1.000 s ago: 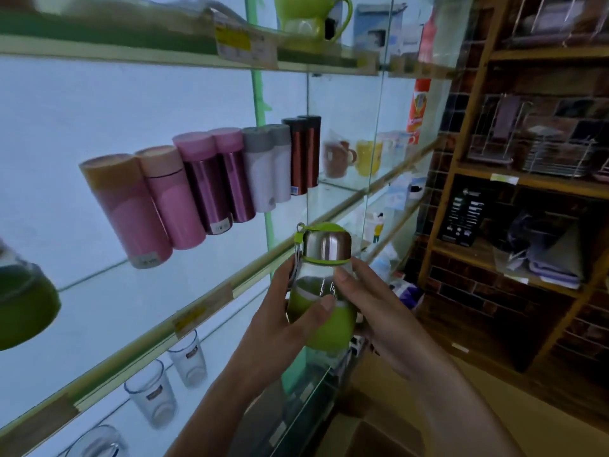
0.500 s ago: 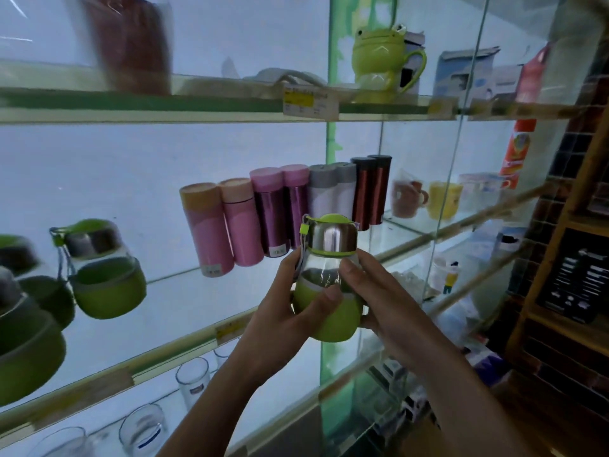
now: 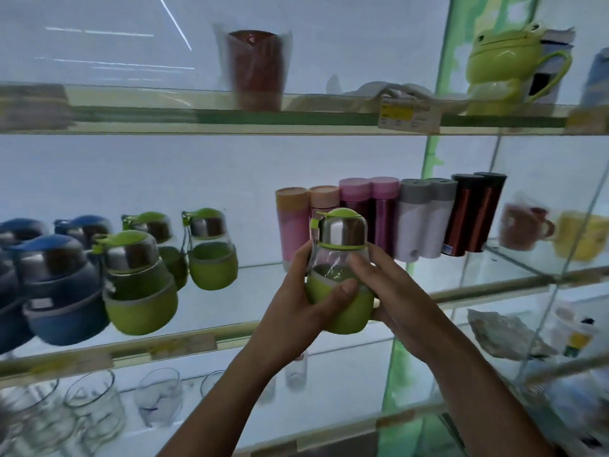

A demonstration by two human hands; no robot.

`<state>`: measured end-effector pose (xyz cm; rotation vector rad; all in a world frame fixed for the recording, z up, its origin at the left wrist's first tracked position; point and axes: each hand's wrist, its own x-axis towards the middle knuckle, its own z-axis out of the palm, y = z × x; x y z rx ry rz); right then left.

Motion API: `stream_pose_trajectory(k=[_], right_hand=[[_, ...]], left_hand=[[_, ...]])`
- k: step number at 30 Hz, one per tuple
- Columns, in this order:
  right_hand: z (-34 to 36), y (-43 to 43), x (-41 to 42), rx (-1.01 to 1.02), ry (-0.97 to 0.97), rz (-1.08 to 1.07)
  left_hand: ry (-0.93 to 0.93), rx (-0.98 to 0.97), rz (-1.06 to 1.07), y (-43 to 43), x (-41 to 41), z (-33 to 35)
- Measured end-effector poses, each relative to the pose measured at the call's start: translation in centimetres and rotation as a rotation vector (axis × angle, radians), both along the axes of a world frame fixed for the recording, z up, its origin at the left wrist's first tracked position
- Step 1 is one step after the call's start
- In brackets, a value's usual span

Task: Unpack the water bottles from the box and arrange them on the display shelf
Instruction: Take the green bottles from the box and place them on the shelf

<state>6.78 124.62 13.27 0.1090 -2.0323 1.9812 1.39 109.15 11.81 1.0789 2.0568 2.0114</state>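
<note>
Fingers [image 3: 359,263] of the right hand [image 3: 400,291] curl over the glass shoulder just under the steel cap. The left hand [image 3: 293,305] wraps the sleeve from the other side, thumb laid across the front. Both are closed round one thing: a small glass water bottle [image 3: 331,265] with lime-green sleeve and lid, held upright in the air in front of the middle glass shelf [image 3: 184,344], not touching it. The two-handed hold is probably for steadiness, with a glass body over a glass shelf and little room for a knock. The bottle hangs level with the open stretch of shelf between the matching green bottles [image 3: 211,255] on the left and the row of tall flasks [image 3: 418,219] on the right. That gap reads as the likely landing spot, beside its own kind. Stock is grouped by colour: blue bottles [image 3: 56,285] furthest left, then green. The lid loop faces left, as on the shelved ones. A frog mug [image 3: 504,67] sits on the shelf above, glass tumblers [image 3: 158,397] below. The box is not in view. Judgement: carrying stage, placement not yet done; the risk is clipping the flasks on the way in.
</note>
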Motion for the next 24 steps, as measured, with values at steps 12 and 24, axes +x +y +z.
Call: stream_pose_trajectory(k=[12,24], right_hand=[[0.4,-4.4,-5.8,0.054,0.015,0.196],[-0.6,-7.7,-10.9,0.104,-0.047,0.305]], left_hand=[[-0.021,0.063,0.229,-5.1,-2.4,0.3],[-0.039,0.001,0.322,-9.3,-6.4,-1.4]])
